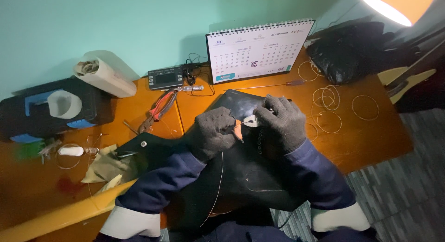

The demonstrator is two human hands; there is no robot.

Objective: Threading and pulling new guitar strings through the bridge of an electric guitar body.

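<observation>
While gloved hands [250,126] pinch it, wire [217,186] trails toward the person.

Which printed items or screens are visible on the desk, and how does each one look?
Desk calendar: stands at the back against the wall, spiral-bound, white with teal accents.
Small device with screen: left of the calendar, flat, dark grey rectangle, greyish display.

Back edge: desk calendar [257,49], grey meter [165,77] and paper roll [105,75] stand in the way along the wall.
Left end: black toolbox [55,109] blocks it.
Right end: wire coils [331,105] lie scattered; bare desk [371,140] near the front right corner.
Middle: red pliers [160,109] left of the black instrument body [241,177].
</observation>
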